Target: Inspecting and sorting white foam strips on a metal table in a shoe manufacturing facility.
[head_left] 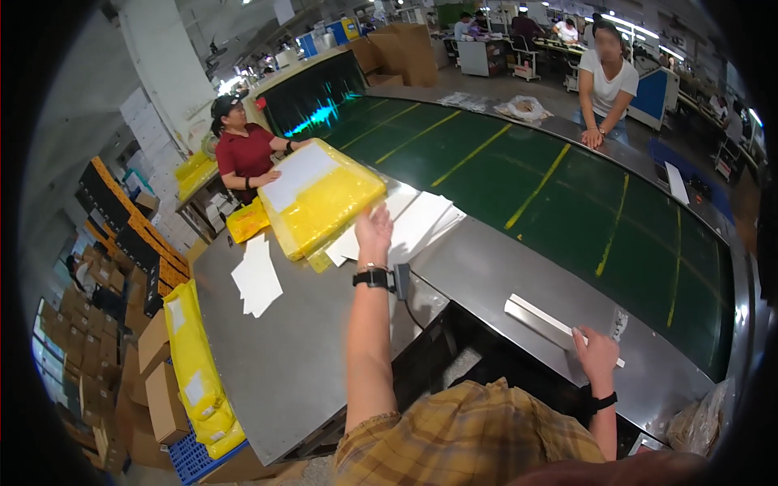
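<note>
A large yellow plastic-wrapped package with a white sheet on top lies tilted at the table's far end. A person in a dark red shirt has both hands on it from the far left. My left hand reaches to the package's near right corner, palm showing and fingers extended; whether they touch it is unclear. Loose white sheets lie partly under the package. My right hand is closed around the near end of a long, narrow white strip on the metal ledge; some fingers are hidden.
Beyond the metal table runs a green conveyor belt with yellow lines. More white sheets lie at left. Yellow packages stand by the table's left edge. Another person leans on the conveyor's far side.
</note>
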`<action>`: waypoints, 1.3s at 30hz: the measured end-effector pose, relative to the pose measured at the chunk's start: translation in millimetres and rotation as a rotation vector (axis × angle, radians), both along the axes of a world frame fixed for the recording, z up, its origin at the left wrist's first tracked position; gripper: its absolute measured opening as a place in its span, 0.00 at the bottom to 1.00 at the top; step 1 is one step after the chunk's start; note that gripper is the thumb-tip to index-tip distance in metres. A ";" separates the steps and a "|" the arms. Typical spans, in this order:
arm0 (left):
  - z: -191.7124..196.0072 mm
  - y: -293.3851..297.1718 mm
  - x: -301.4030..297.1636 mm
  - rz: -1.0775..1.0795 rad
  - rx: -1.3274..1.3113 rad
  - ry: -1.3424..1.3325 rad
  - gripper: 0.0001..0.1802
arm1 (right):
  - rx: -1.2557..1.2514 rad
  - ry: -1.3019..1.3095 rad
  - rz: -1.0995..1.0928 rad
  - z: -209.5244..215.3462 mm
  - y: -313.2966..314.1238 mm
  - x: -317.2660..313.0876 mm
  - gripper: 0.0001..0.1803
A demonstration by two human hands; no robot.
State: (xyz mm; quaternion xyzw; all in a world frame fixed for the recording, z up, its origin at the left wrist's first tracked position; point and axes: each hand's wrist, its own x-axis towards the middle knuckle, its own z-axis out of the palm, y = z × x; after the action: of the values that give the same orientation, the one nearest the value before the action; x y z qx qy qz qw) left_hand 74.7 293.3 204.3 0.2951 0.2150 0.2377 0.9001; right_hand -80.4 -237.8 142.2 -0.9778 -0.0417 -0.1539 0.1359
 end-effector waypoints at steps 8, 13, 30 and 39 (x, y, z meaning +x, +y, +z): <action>-21.0 -6.9 -15.9 -0.036 -0.066 0.088 0.18 | -0.013 0.012 0.021 4.7 -1.6 -2.4 0.21; 22.8 -38.4 -28.0 -0.080 0.218 0.011 0.17 | -0.033 0.031 0.033 4.7 0.5 -3.0 0.23; 232.8 -130.4 -103.0 -0.093 0.787 -1.168 0.11 | -0.041 0.078 0.008 15.5 10.0 2.0 0.23; 240.6 -112.2 -114.6 -0.117 0.737 -1.198 0.11 | -0.013 0.035 0.041 7.2 3.2 3.2 0.21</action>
State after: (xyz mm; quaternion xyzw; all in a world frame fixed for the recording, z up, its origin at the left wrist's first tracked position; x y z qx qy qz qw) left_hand -39.9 181.2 444.9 0.4101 -0.4282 0.3678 0.7164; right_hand -77.3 -234.6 149.4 -0.9802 -0.0606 -0.1337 0.1332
